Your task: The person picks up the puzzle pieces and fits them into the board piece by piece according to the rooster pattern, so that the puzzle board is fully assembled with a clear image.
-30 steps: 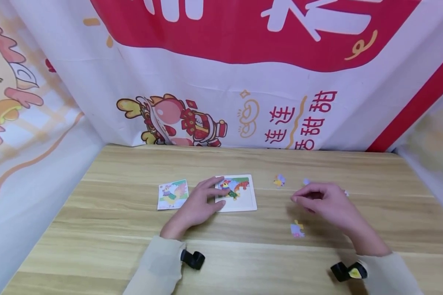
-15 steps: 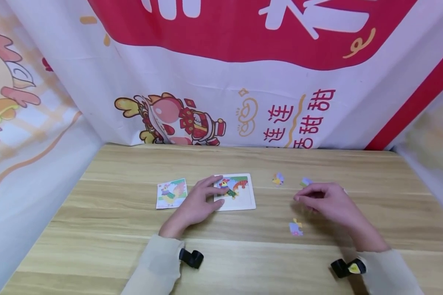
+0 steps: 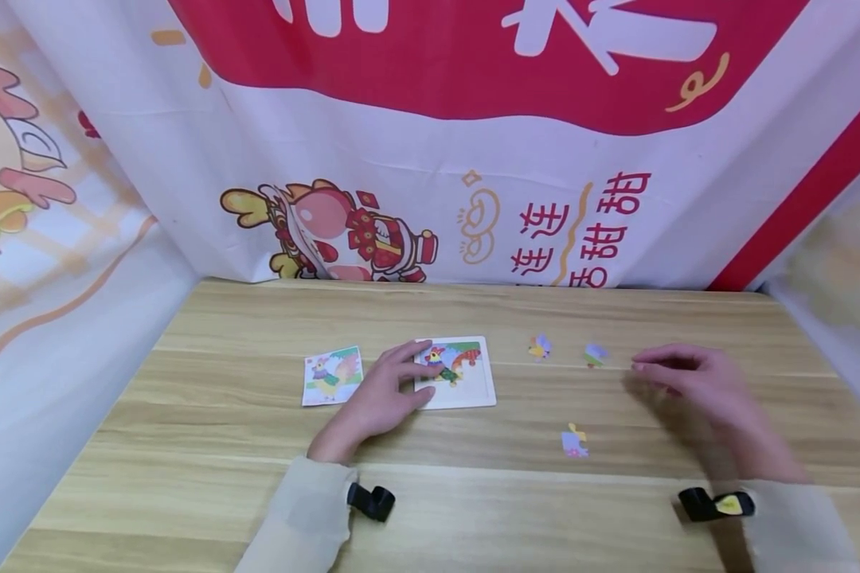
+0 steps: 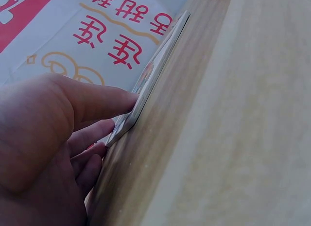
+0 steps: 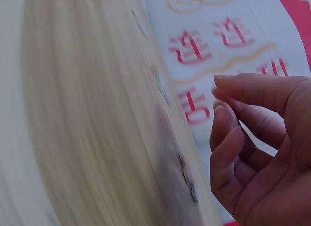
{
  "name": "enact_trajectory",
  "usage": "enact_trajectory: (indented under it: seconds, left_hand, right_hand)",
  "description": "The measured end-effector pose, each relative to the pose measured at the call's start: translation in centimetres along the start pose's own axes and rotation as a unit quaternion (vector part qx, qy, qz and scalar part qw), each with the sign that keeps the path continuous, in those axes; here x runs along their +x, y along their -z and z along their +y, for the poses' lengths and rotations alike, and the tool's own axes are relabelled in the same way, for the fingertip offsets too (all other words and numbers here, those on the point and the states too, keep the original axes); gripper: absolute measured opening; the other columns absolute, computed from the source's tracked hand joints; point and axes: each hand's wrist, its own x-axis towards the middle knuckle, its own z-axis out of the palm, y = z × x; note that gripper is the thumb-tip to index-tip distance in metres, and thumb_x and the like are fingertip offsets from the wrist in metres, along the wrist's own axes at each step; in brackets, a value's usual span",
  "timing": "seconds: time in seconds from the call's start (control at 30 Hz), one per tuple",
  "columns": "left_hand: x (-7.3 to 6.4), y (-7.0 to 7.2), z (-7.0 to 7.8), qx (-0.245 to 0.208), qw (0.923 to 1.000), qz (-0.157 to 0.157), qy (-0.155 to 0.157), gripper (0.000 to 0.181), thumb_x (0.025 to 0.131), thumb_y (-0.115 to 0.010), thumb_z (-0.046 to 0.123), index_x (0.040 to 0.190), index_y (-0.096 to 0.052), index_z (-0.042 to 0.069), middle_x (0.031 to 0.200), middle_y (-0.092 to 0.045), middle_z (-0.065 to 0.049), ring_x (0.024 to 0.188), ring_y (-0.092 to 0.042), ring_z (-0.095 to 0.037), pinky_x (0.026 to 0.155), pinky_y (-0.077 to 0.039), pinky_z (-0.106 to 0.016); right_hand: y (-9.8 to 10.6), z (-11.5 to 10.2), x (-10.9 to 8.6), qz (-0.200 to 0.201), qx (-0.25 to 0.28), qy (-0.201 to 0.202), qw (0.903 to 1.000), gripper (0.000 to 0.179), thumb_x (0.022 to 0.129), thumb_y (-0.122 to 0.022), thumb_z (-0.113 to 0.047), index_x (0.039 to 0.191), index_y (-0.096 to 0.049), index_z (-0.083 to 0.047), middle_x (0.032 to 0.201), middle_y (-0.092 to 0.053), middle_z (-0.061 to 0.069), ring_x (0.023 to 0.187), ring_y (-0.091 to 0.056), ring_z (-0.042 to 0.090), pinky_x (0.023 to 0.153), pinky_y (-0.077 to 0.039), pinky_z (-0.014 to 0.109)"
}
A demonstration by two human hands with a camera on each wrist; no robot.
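Note:
My left hand rests at the left side of a white puzzle tray, fingers spread, with fingertips on its edge and thumb by the near corner. Part of a rooster picture is laid in the tray's upper half; its lower right is bare white. In the left wrist view, the thumb lies on the tray's rim. My right hand hovers over the table at the right, loosely curled and holding nothing, thumb close to the forefinger. Below its fingers in the right wrist view lies a puzzle piece, blurred.
Loose puzzle pieces lie right of the tray: one piece at the back, another piece beside it, and a purple-and-yellow piece nearer. A rooster picture card lies left of the tray. A printed cloth hangs behind the wooden table.
My right hand has moved right, away from the middle pieces, uncovering the piece at the back right. The left hand and the tray have stayed in place.

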Motion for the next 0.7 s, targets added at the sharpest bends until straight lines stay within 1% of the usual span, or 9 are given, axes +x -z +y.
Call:
enact_trajectory:
  seconds: [0.17, 0.23, 0.3, 0.4, 0.43, 0.5, 0.53, 0.63, 0.7]
  left_hand:
    - [0.1, 0.0, 0.0, 0.001, 1.0000, -0.002, 0.003, 0.034, 0.101, -0.076, 0.019, 0.135, -0.077, 0.021, 0.173, -0.043, 0.006, 0.166, -0.026, -0.031, 0.134, -0.024, -0.062]
    - [0.1, 0.0, 0.0, 0.002, 1.0000, -0.002, 0.007, 0.035, 0.101, -0.076, 0.020, 0.135, -0.076, 0.021, 0.173, -0.042, 0.007, 0.167, -0.026, -0.031, 0.134, -0.023, -0.062]
    - [0.1, 0.0, 0.0, 0.004, 1.0000, 0.000, 0.009, 0.035, 0.101, -0.076, 0.020, 0.135, -0.076, 0.022, 0.173, -0.042, 0.007, 0.167, -0.025, -0.031, 0.134, -0.024, -0.063]
    - [0.0, 0.1, 0.0, 0.004, 0.9999, 0.001, 0.010, 0.035, 0.101, -0.076, 0.020, 0.135, -0.076, 0.022, 0.173, -0.042, 0.007, 0.167, -0.025, -0.031, 0.134, -0.024, -0.063]
    - [0.0, 0.1, 0.0, 0.003, 0.9999, 0.001, 0.011, 0.035, 0.101, -0.076, 0.020, 0.135, -0.076, 0.022, 0.173, -0.042, 0.007, 0.167, -0.026, -0.031, 0.134, -0.024, -0.063]
    - [0.0, 0.1, 0.1, 0.002, 0.9999, -0.001, 0.010, 0.035, 0.101, -0.076, 0.020, 0.135, -0.076, 0.022, 0.173, -0.042, 0.007, 0.167, -0.026, -0.031, 0.134, -0.024, -0.062]
    - [0.0, 0.1, 0.1, 0.001, 0.9999, -0.001, 0.010, 0.035, 0.101, -0.076, 0.020, 0.135, -0.076, 0.022, 0.173, -0.042, 0.007, 0.167, -0.026, -0.031, 0.134, -0.024, -0.063]
    - [0.0, 0.1, 0.1, 0.000, 1.0000, -0.003, 0.008, 0.035, 0.101, -0.076, 0.020, 0.135, -0.077, 0.022, 0.173, -0.042, 0.007, 0.167, -0.026, -0.031, 0.134, -0.024, -0.062]
    - [0.1, 0.0, 0.0, -0.001, 1.0000, -0.003, 0.007, 0.035, 0.101, -0.077, 0.020, 0.135, -0.077, 0.022, 0.173, -0.042, 0.007, 0.167, -0.026, -0.031, 0.134, -0.024, -0.062]
  right_hand:
    - [2.0, 1.7, -0.1, 0.023, 0.034, -0.039, 0.9984, 0.019, 0.103, -0.075, -0.029, 0.120, -0.082, -0.023, 0.095, -0.075, -0.031, 0.084, -0.068, 0.000, 0.072, -0.059, 0.023]
    - [2.6, 2.2, -0.1, 0.030, 0.038, -0.050, 0.9976, 0.020, 0.104, -0.073, -0.029, 0.122, -0.082, -0.025, 0.095, -0.073, -0.033, 0.085, -0.067, 0.000, 0.073, -0.060, 0.022]
    - [3.0, 2.6, -0.1, 0.030, 0.026, -0.065, 0.9971, 0.027, 0.104, -0.073, -0.030, 0.129, -0.078, -0.020, 0.096, -0.072, -0.034, 0.086, -0.066, 0.000, 0.074, -0.060, 0.022]
    - [3.2, 3.0, 0.0, 0.028, -0.008, -0.085, 0.9960, 0.046, 0.103, -0.075, -0.032, 0.142, -0.069, -0.008, 0.097, -0.069, -0.036, 0.087, -0.066, -0.001, 0.074, -0.060, 0.023]
    - [3.3, 3.1, 0.1, 0.027, -0.022, -0.095, 0.9949, 0.053, 0.102, -0.076, -0.034, 0.145, -0.066, -0.006, 0.097, -0.068, -0.034, 0.087, -0.065, -0.001, 0.074, -0.059, 0.023]
    - [3.3, 3.1, 0.1, 0.030, -0.050, -0.113, 0.9919, 0.063, 0.100, -0.078, -0.040, 0.149, -0.061, -0.004, 0.102, -0.069, -0.028, 0.088, -0.064, 0.002, 0.073, -0.058, 0.023]
    - [3.3, 3.1, 0.1, 0.030, -0.067, -0.117, 0.9904, 0.068, 0.098, -0.078, -0.045, 0.149, -0.060, -0.003, 0.106, -0.071, -0.022, 0.089, -0.064, 0.005, 0.072, -0.057, 0.023]
    - [3.1, 2.7, 0.1, 0.031, -0.116, -0.131, 0.9841, 0.079, 0.094, -0.078, -0.057, 0.148, -0.060, -0.003, 0.118, -0.073, 0.003, 0.093, -0.062, 0.015, 0.070, -0.054, 0.024]
    - [2.9, 2.3, 0.0, 0.034, -0.143, -0.127, 0.9810, 0.081, 0.093, -0.079, -0.059, 0.146, -0.060, -0.001, 0.124, -0.072, 0.017, 0.096, -0.063, 0.023, 0.070, -0.052, 0.025]
